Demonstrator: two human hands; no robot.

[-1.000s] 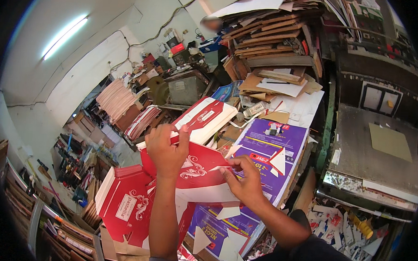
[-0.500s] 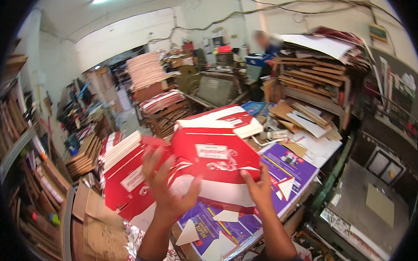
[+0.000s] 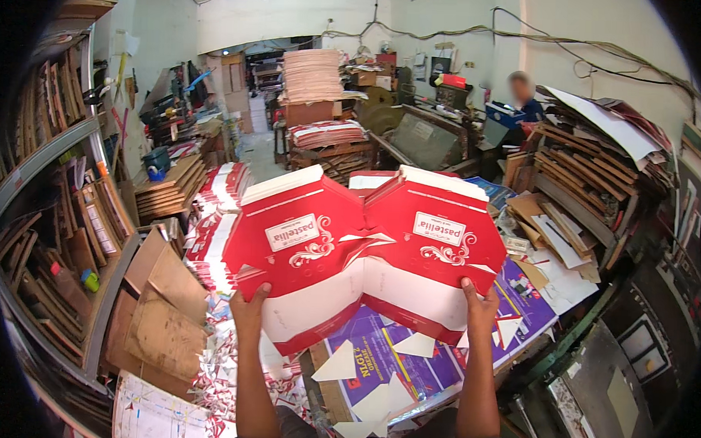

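Observation:
Two thick stacks of red and white printed carton blanks stand side by side in front of me, their inner edges meeting and buckled at the middle. My left hand point(image 3: 250, 312) grips the lower outer corner of the left stack point(image 3: 278, 203), thumb on top and fingers hidden beneath. On the other side, my right hand point(image 3: 479, 307) holds the lower outer corner of the right stack point(image 3: 415, 261) the same way. Both stacks tilt toward me over a table covered by a purple printed sheet point(image 3: 430, 368). White paper offcuts point(image 3: 415, 344) lie on that sheet.
More red and white blanks point(image 3: 222, 185) are piled at the left, above shredded scraps point(image 3: 229, 369). Shelves of boards point(image 3: 107, 210) line the left side. A metal machine point(image 3: 592, 382) stands at right. Farther back are a tall stack of sheets point(image 3: 312, 77) and a person point(image 3: 527, 101).
My left hand, open in front of the left stack before, now grips its outer corner. The left stack has come level beside the right one. The view has swung left.

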